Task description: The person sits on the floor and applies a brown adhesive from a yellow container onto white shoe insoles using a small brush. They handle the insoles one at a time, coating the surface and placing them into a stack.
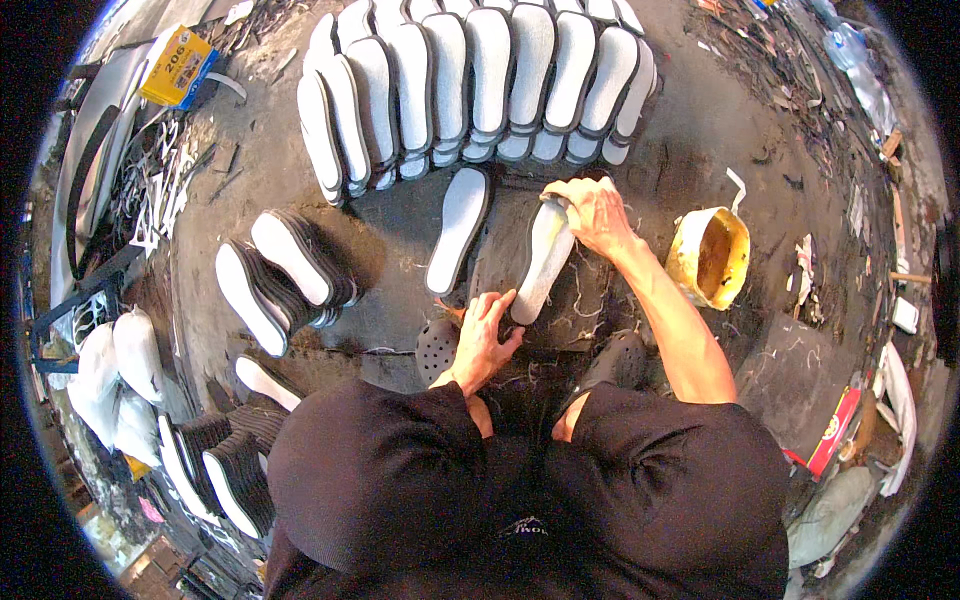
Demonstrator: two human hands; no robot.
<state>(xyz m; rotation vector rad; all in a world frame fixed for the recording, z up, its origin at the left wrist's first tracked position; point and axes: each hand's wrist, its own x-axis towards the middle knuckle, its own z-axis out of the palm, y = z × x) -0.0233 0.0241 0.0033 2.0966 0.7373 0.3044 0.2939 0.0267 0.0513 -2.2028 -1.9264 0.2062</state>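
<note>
A white-topped shoe sole [546,262] with a dark edge lies slanted on the floor before me, with a yellowish wet-looking patch near its far end. My right hand [592,215] is over that far end, its fingers closed round a small greyish piece mostly hidden by them. At the sole's near end, my left hand [484,340] rests with fingers stretched out, the fingertips by its edge. Another white sole [458,230] lies just to the left. A yellow tub [686,245] with brownish stuff inside stands right of my right forearm.
Rows of stacked white soles [490,75] stand at the far side. More stacks of soles [290,260] are on the left, others [235,470] nearer my knee. A yellow-and-blue box [178,68], white bags [118,375], a red box [832,432] and scraps lie around the edges.
</note>
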